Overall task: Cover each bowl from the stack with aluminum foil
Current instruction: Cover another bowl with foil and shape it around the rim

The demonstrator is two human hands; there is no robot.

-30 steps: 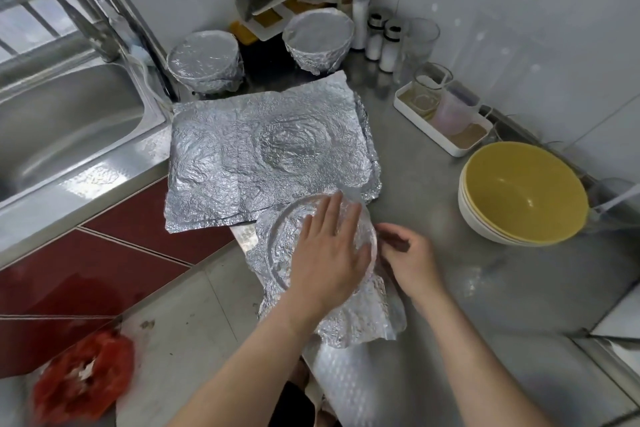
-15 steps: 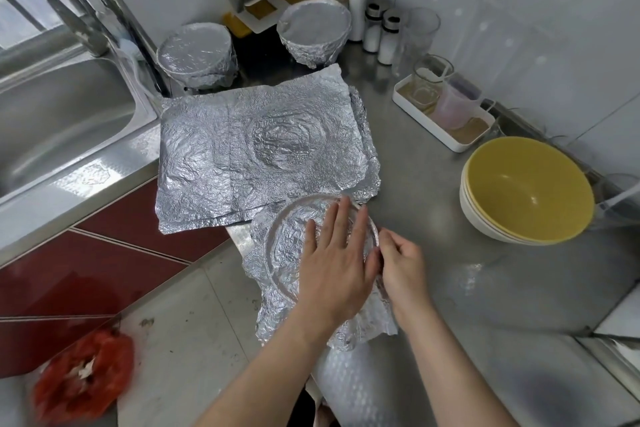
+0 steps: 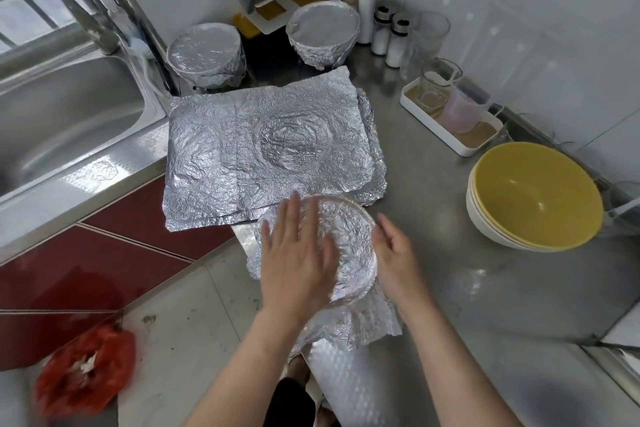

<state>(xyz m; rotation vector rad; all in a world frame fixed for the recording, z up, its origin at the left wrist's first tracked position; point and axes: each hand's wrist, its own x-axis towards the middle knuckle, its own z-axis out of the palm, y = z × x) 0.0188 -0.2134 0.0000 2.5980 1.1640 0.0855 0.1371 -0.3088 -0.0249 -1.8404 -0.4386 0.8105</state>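
Now left hand (image 3: 298, 267) lies flat on bowl (image 3: 349, 246) (right hand (image 3: 394, 260) beside).

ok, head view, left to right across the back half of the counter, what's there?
Stainless steel sink → round foil-covered bowl by the faucet → second foil-covered bowl → pair of white shakers → white rectangular tray → stack of yellow bowls.
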